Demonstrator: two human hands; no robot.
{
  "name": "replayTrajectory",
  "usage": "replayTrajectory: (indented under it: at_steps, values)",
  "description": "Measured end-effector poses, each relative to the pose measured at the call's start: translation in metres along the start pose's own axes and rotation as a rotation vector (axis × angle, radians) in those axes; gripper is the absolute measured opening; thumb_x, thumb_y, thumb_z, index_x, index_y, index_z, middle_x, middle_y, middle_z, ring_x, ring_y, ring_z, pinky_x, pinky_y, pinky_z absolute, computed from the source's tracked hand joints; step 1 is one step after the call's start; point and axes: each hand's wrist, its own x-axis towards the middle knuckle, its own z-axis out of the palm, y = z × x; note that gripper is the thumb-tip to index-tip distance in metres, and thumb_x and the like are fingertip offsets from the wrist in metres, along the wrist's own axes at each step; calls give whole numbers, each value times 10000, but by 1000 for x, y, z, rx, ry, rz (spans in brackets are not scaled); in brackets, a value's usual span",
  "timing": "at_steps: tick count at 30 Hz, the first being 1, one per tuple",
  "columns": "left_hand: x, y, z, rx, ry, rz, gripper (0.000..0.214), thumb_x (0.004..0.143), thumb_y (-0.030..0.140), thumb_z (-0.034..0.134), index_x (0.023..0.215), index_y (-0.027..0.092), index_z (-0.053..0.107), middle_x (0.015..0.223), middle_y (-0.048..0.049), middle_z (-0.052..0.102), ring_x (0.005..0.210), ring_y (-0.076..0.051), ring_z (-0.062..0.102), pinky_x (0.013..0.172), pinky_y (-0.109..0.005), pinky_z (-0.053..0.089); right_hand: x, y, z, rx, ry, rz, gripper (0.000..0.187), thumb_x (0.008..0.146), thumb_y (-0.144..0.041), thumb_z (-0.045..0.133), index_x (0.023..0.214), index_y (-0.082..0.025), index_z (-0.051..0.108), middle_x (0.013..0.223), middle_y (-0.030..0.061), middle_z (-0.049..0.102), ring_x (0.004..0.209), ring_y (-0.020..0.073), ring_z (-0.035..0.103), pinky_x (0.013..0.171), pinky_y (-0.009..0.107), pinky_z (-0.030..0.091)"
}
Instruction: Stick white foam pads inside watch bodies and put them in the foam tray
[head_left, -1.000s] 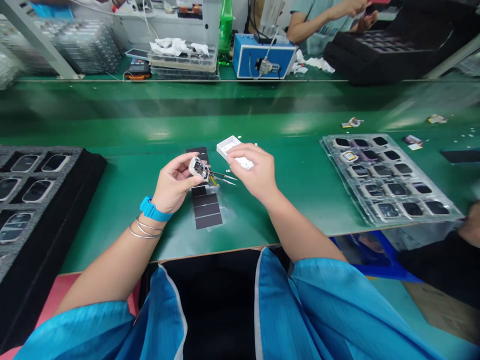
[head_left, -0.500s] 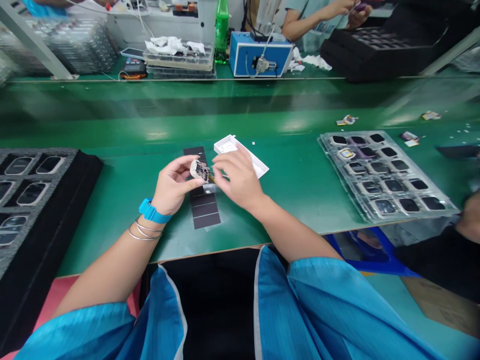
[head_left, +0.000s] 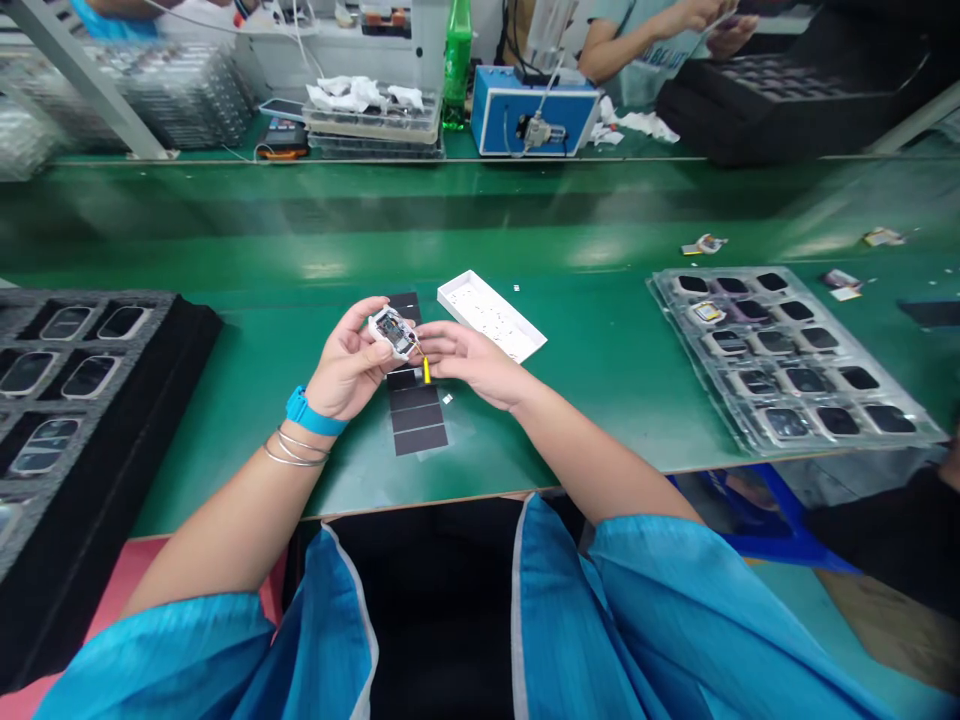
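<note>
In my left hand [head_left: 346,362] is an opened smartwatch case [head_left: 393,332], tilted up so that its circuit board shows. Thumb and fingers clasp its left side. My right hand [head_left: 474,362] reaches in from the right, with its fingertips close together at the case's right edge. At those fingertips a small yellow piece [head_left: 427,370], perhaps a battery seen edge-on, hangs by thin orange wires from the case. How firmly they grip it is partly hidden. Beneath the hands lies a strip of black adhesive pads [head_left: 418,418]. A shallow white box [head_left: 491,312] with tiny parts sits just beyond my right hand.
A black foam tray [head_left: 112,400] of watches stands at left. A clear plastic tray [head_left: 720,400] of watch cases lies at right, with loose parts [head_left: 705,245] behind it. A blue machine [head_left: 534,112] and a green bottle [head_left: 457,65] stand on the back ledge. Another person's hands [head_left: 705,22] work opposite.
My left hand has turned the case so its inside faces up more. My right hand has lowered and straightened its fingers, exposing the yellow piece and more of the white box. The view has shifted slightly.
</note>
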Motion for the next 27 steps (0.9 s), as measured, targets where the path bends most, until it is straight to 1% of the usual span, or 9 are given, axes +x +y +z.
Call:
replayTrajectory:
  at_steps: [1,3,6,9,12,14,16,21,27]
  values:
    - [0,0,0,2,0,-2,640,564,381,915,1111,285,597,999,-31,732,966,-229,719,769,-317,614,-2,-1,3,127,-83,63,363,759,-187,693,1115,-193,624,1082,63,747,999,188,722,915,393,599]
    - [1,1,-1,1,1,-4,650,564,386,914,1120,283,593,976,-31,731,952,-231,723,771,-320,613,-4,-4,2,302,-158,203,313,786,-203,689,1091,-187,622,991,50,752,915,170,737,880,380,616]
    - [2,1,-2,-1,-4,-19,648,566,383,913,1121,285,592,944,-19,728,922,-220,727,789,-325,614,-2,-7,-10,343,-92,298,235,772,-225,741,981,-174,644,784,0,712,714,128,717,729,295,634]
    - [2,2,-2,4,-25,-66,604,569,378,909,1082,265,610,933,-25,727,887,-216,727,785,-343,622,0,-8,-20,237,62,174,368,719,-271,813,1038,-187,649,747,-25,683,668,116,690,625,242,609]
    - [0,1,1,-6,-65,-125,544,589,357,899,1052,241,640,916,-29,720,841,-206,723,753,-350,631,0,-9,-21,82,207,-84,457,718,-376,824,1104,-197,657,870,3,713,805,134,696,741,279,614]
    - [-1,0,4,-44,-100,-175,510,586,326,903,1026,234,661,898,-20,715,797,-192,718,722,-343,637,-2,-9,-16,-20,245,-226,448,742,-439,801,1098,-200,673,967,28,727,901,151,692,850,318,602]
    - [-3,-2,7,-86,-144,-233,493,580,297,907,1009,231,674,881,-19,715,788,-194,718,714,-348,641,-5,-10,-9,-116,250,-306,423,772,-488,766,1077,-206,690,1013,40,731,939,163,691,902,338,586]
    - [-2,-5,6,-123,-188,-298,518,602,278,887,1073,223,678,919,-46,728,819,-227,735,763,-400,646,-1,-18,-2,-305,239,-384,365,854,-497,676,1081,-213,706,1056,50,734,956,172,696,909,344,578]
    - [2,-3,3,-149,-141,-328,431,663,224,815,1073,191,686,1001,-88,741,946,-243,736,728,-294,641,16,-29,-8,-512,172,-367,255,877,-333,645,1100,-229,711,976,19,744,858,157,691,827,329,590]
